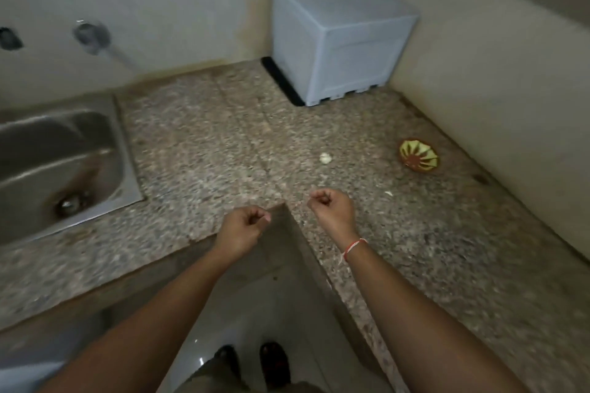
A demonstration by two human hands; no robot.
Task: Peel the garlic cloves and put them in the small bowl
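A small white garlic piece (pixel 325 158) lies on the granite counter (pixel 204 143), past my hands. The small bowl (pixel 419 155), green with brown stripes, stands to its right near the side wall. A tiny pale scrap (pixel 389 193) lies on the counter between the bowl and my right hand. My left hand (pixel 242 228) hovers at the counter's inner corner with its fingers curled in. My right hand (pixel 332 207), with a red thread on its wrist, hovers over the counter, fingers also curled. I see nothing held in either hand.
A steel sink (pixel 60 163) is set into the counter at the left, with a tap (pixel 92 37) on the wall above it. A white box-shaped appliance (pixel 341 38) stands in the far corner. The counter is L-shaped, and I stand in its inner angle.
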